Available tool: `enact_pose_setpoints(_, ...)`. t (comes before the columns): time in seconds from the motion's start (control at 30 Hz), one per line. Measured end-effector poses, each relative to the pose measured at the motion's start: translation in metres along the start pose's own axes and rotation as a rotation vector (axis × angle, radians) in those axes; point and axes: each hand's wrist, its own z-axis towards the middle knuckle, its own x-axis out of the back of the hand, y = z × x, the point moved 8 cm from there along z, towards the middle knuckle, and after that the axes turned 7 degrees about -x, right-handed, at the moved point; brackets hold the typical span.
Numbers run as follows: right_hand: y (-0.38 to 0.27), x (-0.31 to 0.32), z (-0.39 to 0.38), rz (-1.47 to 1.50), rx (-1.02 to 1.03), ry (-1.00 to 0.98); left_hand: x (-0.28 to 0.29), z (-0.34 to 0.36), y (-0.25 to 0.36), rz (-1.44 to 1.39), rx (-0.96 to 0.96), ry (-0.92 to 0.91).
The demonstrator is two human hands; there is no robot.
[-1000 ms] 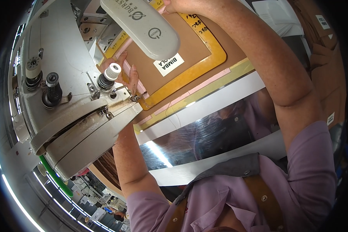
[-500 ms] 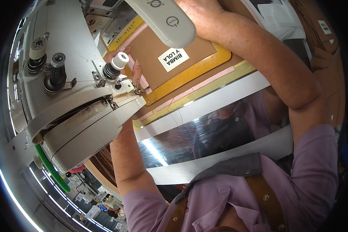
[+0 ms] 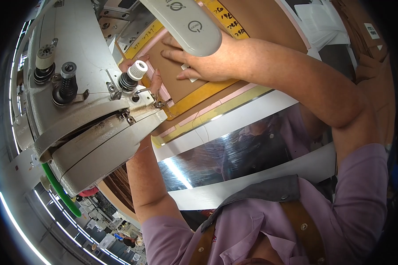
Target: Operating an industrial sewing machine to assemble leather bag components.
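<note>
A brown panel (image 3: 174, 86) lies inside a yellow template frame (image 3: 199, 98) with handwriting on its borders. My right hand (image 3: 210, 62) rests on the panel, palm down, fingers spread. It covers most of a white label (image 3: 193, 80), of which only bits show between thumb and fingers. At the frame's left end my left hand (image 3: 155, 81) shows only some fingers, apart and stretched out beside a pink strip (image 3: 163, 93). The sewing machine (image 3: 106, 128) hides the rest of it. The machine's needle end stands at the frame's near left corner.
A grey rounded lamp arm (image 3: 199, 35) hangs above the panel. Nearer me run a pink-and-yellow edged strip (image 3: 225, 106), a white band and a shiny metal plate (image 3: 230, 154). White sheets (image 3: 320, 26) and brown pieces (image 3: 371, 79) lie at the right.
My right hand has come from the frame's far side toward me and left, onto the panel, covering most of the label. My left hand and the frame look unmoved.
</note>
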Motion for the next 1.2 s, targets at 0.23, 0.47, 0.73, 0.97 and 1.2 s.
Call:
enact_pose_setpoints(0.23, -0.024, -0.022, 0.008, 0.2, -0.014, -0.257, 0.001, -0.023, 0.001, 0.188, 0.021, -0.068)
enact_pose_setpoints(0.47, -0.022, -0.031, 0.006, 0.233, -0.051, -0.164, 0.0, -0.15, 0.019, -0.387, 0.683, 0.301)
enact_pose_setpoints(0.73, -0.023, -0.016, 0.005, 0.152, -0.083, -0.057, -0.002, -0.091, 0.104, 0.313, 0.03, -0.01)
enact_pose_setpoints(0.97, -0.019, -0.021, 0.006, 0.209, -0.117, -0.016, -0.011, -0.088, 0.097, 0.39, 0.073, -0.15)
enact_pose_setpoints(1.2, -0.019, -0.021, 0.007, 0.223, -0.126, -0.03, -0.016, -0.089, 0.104, 0.435, 0.21, -0.251)
